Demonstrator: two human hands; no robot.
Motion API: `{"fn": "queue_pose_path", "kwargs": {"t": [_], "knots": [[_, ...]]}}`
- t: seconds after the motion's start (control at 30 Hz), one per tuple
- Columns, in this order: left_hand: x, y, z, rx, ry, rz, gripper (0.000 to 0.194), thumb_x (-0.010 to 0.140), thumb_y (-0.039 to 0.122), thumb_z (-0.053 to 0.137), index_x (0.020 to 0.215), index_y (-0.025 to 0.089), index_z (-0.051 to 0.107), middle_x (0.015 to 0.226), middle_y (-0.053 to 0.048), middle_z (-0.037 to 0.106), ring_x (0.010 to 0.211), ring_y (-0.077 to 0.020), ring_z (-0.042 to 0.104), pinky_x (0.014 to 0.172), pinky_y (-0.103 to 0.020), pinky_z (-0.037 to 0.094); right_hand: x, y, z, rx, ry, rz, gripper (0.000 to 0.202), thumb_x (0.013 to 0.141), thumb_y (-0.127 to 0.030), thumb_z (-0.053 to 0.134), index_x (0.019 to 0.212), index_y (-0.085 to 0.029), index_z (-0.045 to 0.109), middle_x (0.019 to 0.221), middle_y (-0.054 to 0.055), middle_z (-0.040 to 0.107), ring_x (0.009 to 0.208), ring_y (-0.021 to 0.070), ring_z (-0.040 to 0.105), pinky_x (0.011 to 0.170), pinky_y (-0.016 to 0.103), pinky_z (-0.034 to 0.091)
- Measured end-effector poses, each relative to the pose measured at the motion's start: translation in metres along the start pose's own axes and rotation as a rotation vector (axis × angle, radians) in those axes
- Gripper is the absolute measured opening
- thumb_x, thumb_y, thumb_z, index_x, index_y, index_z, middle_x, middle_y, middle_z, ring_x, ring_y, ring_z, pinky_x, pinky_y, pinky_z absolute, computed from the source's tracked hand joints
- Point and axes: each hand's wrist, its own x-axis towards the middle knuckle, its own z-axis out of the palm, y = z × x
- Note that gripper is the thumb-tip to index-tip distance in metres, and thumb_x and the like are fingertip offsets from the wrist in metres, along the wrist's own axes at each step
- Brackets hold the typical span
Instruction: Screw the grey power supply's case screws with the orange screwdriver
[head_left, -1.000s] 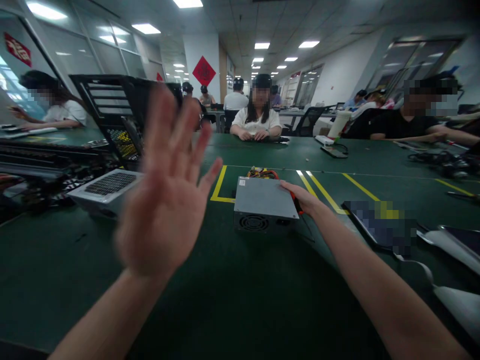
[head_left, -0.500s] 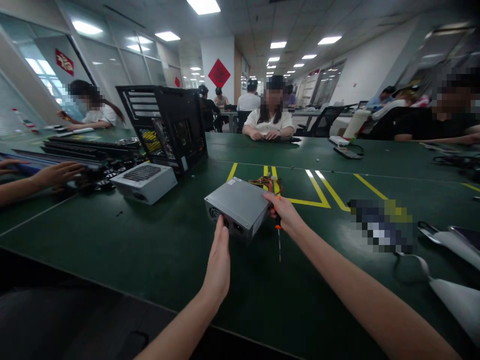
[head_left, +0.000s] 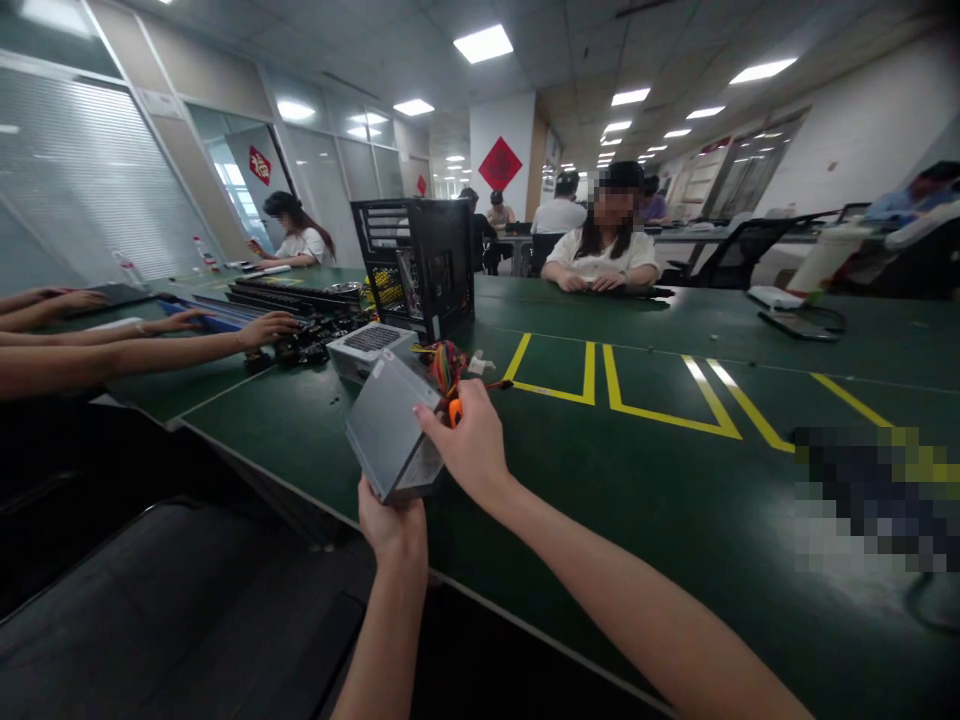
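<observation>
A grey computer power supply (head_left: 394, 415) is tilted above the front edge of the table, held between both my hands. My left hand (head_left: 394, 525) is closed round its lower end from beneath. At its right side my right hand (head_left: 476, 440) grips the case, thumb on the upper face. The orange part of a screwdriver handle (head_left: 454, 411) shows between the right hand's fingers; the rest of that tool is hidden. A bundle of coloured cables (head_left: 448, 365) spills from the far end, beside my right fingers.
Just behind stands a second power supply (head_left: 367, 342), close to a black computer case (head_left: 416, 265). Black parts (head_left: 315, 335) and other people's hands (head_left: 266, 330) lie to the left. A person (head_left: 604, 245) sits opposite. Yellow tape (head_left: 555, 393) marks the green table (head_left: 600, 520).
The power supply has moved left and been tilted up with its cables. My left hand has gone from flat against its side to gripping underneath. The view has swung left.
</observation>
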Motion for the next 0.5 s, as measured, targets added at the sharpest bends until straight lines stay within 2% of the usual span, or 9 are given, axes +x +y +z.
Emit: {"fn": "queue_pose_path", "kwargs": {"t": [0.1,0.2,0.37,0.5], "knots": [[0.011,0.010,-0.003,-0.060,-0.033,0.030,0.039,0.088,0.018,0.026,0.102,0.010,0.062,0.094,-0.008,0.067,0.092,-0.0168,0.063,0.085,-0.029,0.049,0.000,-0.017,0.020,-0.024,-0.066,-0.104,0.023,0.073,-0.039,0.057,0.081,-0.020,0.045,0.086,0.001,0.048,0.075,0.0158,0.051,0.064,0.027,0.043],[0.015,0.014,-0.005,-0.096,-0.031,0.094,0.039,0.087,0.015,0.027,0.106,0.010,0.061,0.098,-0.008,0.067,0.097,-0.0168,0.061,0.089,-0.029,0.047,0.000,-0.023,0.033,-0.013,-0.085,-0.157,0.021,0.074,-0.037,0.055,0.084,-0.021,0.046,0.087,0.001,0.049,0.078,0.0166,0.053,0.065,0.028,0.044],[0.012,0.013,-0.007,-0.123,-0.034,0.085,0.038,0.087,0.014,0.029,0.111,0.010,0.059,0.104,-0.008,0.066,0.103,-0.0170,0.059,0.095,-0.030,0.044,-0.001,-0.023,0.036,0.009,-0.067,-0.146,0.020,0.074,-0.035,0.056,0.084,-0.021,0.046,0.086,0.000,0.049,0.075,0.0154,0.052,0.065,0.027,0.044],[0.012,0.011,-0.010,-0.090,-0.012,0.143,0.035,0.087,0.016,0.033,0.110,0.011,0.059,0.103,-0.007,0.066,0.103,-0.0170,0.059,0.095,-0.029,0.045,0.002,-0.016,0.034,0.041,-0.069,-0.139,0.020,0.073,-0.036,0.056,0.083,-0.020,0.048,0.084,0.000,0.049,0.076,0.0157,0.051,0.068,0.028,0.043]]}}
